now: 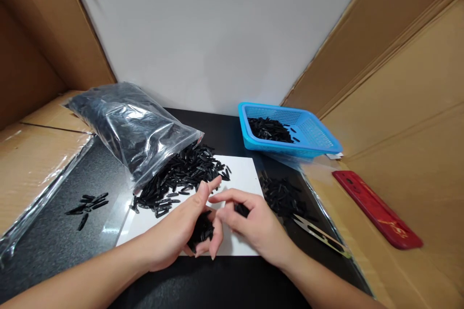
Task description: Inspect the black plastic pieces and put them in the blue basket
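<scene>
My left hand (195,224) is cupped over the front of a white sheet (246,174), with a bunch of small black pieces (203,229) held in its curled fingers. Close beside it on the right, my right hand (246,212) has its fingers bent, and a few black pieces (241,209) show in its palm. Its thumb and forefinger are near the left fingers. Behind my hands a heap of black pieces (181,169) lies at the mouth of a clear plastic bag (126,125), which holds more dark contents.
A blue basket (311,133) with black pieces stands at the back right. Near it lie another dark pile (282,195), a metal thread cutter (322,236) and a red case (377,210). Several loose pieces (87,205) lie at left. Cardboard walls (406,82) flank both sides.
</scene>
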{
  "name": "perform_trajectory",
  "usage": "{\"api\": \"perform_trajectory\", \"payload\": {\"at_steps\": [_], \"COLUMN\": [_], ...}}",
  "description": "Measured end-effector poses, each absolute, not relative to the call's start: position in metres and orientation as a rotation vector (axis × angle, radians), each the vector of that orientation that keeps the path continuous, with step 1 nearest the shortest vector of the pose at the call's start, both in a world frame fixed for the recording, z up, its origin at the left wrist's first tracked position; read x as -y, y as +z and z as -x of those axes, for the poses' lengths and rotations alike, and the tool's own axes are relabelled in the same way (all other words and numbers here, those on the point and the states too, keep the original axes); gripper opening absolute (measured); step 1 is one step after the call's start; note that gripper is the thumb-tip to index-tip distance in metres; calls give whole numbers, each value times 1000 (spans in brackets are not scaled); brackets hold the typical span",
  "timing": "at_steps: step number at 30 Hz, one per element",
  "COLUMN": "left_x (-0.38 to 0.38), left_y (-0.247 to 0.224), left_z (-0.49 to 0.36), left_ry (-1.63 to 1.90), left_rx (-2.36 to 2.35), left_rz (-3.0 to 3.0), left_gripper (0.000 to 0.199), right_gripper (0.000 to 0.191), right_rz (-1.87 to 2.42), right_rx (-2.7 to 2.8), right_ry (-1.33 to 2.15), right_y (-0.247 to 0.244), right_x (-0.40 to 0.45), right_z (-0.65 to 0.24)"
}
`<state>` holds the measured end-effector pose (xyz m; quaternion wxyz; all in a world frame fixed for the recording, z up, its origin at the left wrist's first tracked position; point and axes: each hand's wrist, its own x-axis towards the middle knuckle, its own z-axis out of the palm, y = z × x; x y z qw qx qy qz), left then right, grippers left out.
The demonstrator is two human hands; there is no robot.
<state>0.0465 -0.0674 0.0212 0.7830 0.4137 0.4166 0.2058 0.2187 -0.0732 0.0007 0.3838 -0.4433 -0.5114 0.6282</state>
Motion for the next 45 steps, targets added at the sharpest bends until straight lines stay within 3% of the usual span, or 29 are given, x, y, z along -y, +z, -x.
{"api": "perform_trajectory", "payload": {"at_steps": [3,6,11,13,40,45], "left_x": [69,68,61,58,59,58], "left_y": [20,20,20,18,14,14], "left_z": [-48,-50,-48,-47,-45,-44], "left_ry": [427,441,597,607,617,587], "left_rx": [-972,-972,-977,-977,-975,-955], "left_rz": [-899,-894,-953,-989,-1142,-1059], "left_gripper": [90,82,40,32,40,28], "right_gripper": [14,17,19,21,10,7], "right_rz": [1143,1155,1243,1257,1160,1169], "right_rx": [1561,1529,1381,1374,1437,1387], "right_ry": [1403,1323,1242,1219,990,1070], "right_y": [3,5,4,3,2,4], "right_x": [78,78,70,68,72,70], "right_z": [-213,-213,-224,-228,-230,-232]}}
